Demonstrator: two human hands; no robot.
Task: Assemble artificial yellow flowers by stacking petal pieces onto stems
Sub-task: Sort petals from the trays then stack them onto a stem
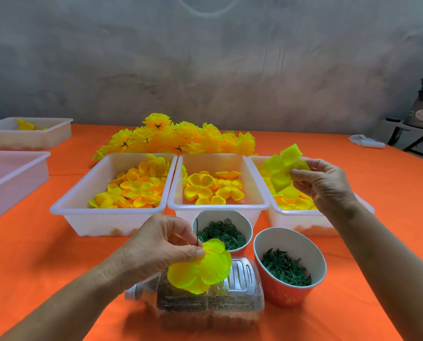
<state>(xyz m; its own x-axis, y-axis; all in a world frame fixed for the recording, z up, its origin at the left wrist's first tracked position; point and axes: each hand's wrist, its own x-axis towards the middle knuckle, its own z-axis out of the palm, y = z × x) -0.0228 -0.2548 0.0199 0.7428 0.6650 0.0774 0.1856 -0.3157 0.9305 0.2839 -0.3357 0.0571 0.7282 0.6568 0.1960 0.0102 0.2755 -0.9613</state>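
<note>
Head view: assembly under way.
Left hand [156, 244]: pinches stem [197, 233], steadying stacked petals [201, 267].
Right hand [326, 183]: pinches fresh petal piece [280, 169], ready for threading.

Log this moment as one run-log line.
left hand: pinches stem with petal piece | right hand: holds petal piece above right tray | stage: stacking

Three white tubs [112, 217] stand edge to edge from 9 to 3 o'clock, no gap between them. Two cups [289, 279] and a lying bottle [205, 306] crowd 6 o'clock. Open orange tablecloth [45, 262] at 8 o'clock and at 4 o'clock.
</note>
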